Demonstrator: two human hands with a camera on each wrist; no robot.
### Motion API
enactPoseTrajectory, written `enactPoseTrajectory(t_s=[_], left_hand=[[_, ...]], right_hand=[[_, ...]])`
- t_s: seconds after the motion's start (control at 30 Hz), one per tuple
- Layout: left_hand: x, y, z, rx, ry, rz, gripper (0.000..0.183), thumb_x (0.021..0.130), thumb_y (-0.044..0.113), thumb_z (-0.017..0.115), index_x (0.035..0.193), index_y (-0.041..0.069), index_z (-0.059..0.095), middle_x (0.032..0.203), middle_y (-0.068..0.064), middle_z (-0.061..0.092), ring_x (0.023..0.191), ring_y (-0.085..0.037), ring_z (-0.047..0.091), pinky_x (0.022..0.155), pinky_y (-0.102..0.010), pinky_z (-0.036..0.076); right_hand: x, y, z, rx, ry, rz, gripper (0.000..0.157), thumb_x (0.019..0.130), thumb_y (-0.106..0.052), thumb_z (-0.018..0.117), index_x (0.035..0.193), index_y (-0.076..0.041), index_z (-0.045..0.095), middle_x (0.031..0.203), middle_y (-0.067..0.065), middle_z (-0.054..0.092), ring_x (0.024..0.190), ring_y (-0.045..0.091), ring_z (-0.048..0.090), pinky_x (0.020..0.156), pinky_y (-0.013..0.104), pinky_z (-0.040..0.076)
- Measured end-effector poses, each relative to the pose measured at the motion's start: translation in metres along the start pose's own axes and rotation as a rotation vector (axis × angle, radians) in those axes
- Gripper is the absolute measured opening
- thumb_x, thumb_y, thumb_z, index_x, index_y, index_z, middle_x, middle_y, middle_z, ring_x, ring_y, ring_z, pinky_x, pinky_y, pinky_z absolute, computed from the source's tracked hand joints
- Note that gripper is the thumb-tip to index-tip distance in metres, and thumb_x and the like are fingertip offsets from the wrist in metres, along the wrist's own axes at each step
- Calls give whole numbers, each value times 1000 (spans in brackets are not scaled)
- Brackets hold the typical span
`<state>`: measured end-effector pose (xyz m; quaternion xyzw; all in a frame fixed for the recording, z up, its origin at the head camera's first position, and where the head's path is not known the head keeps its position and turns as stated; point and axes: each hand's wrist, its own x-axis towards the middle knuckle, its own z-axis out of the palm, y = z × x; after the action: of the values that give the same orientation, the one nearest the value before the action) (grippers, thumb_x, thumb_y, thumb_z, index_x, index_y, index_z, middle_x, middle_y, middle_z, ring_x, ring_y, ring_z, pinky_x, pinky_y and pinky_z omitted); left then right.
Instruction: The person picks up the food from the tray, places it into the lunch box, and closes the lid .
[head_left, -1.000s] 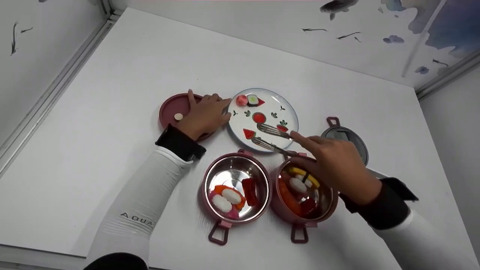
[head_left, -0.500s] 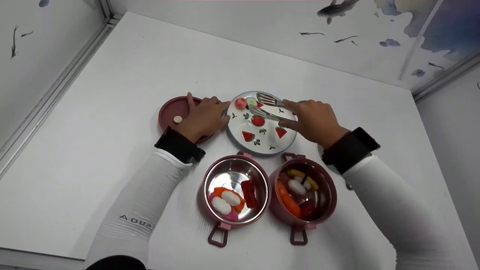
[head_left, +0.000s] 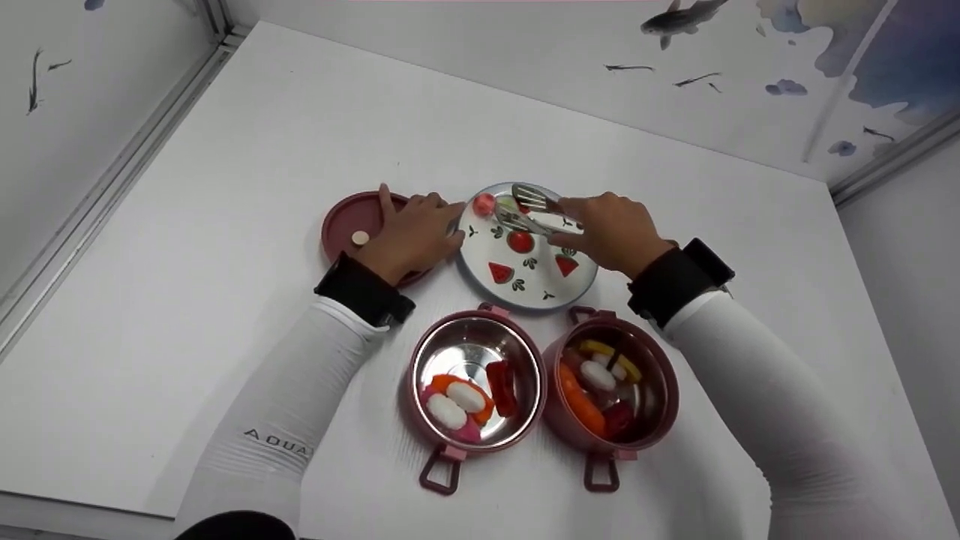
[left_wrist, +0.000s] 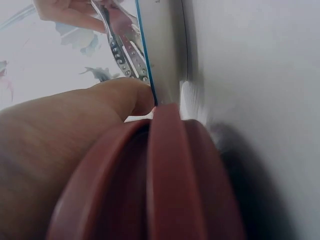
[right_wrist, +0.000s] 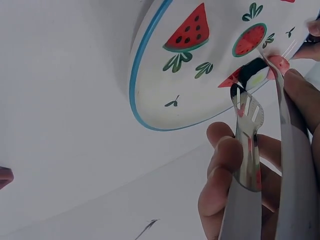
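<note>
My left hand (head_left: 416, 236) reaches over a dark red lid (head_left: 345, 217), its index finger and thumb at the left rim of a white plate (head_left: 547, 296). In the left wrist view the thumb (left_wrist: 125, 97) lies at the plate's blue edge. My right hand (head_left: 619, 229) grips metal tongs (head_left: 529, 210) between thumb and fingers. The slotted tong heads stand on either side of a toy sushi roll (right_wrist: 255, 72) at the plate's far side, overlapping it in the head view. Beside the roll sits a pink round piece (head_left: 484, 204).
Two dark red pots stand in front of the plate. The left pot (head_left: 412, 390) holds white, orange, pink and red toy food. In the right pot (head_left: 670, 420) lie yellow, white, orange and dark red pieces. A white wall (head_left: 450, 45) bounds the table behind.
My right hand has carried the tongs from the plate's near side to the sushi roll at its far side. Over the last half second the tong heads have drawn slightly closer. The left hand stays put.
</note>
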<state>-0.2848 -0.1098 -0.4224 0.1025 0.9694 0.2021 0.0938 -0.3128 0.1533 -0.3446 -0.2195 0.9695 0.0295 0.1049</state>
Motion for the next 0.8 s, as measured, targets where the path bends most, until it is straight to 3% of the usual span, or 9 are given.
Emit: enactPoseTrajectory(t_s=[0.33,0.63,0.8], left_hand=[[0,2,2,9,-7,-7,57,103,44,43,157,28,34,153,-9,43,149,-31,31,115,-73,-11],[0,-1,4,10,-1,3,58,102,45,42,157,28,34,153,-10,44,148,-31,32,114,-73,-11],[0,-2,3,4,6,1,58,102,44,43,157,28,35,152,-9,44,148,-30,32,115,-73,-11]], right_hand=[[-1,3,5,17,14,-29,52,94,-43,68,133,-9,62,110,13,72,91,30,65,81,49,57],[-14,2,9,88,31,-37,51,94,-39,69,136,-12,63,120,12,72,97,30,68,84,50,57],[-29,4,10,118,76,-57,50,92,-39,72,136,-17,63,115,10,74,87,27,67,77,46,58]])
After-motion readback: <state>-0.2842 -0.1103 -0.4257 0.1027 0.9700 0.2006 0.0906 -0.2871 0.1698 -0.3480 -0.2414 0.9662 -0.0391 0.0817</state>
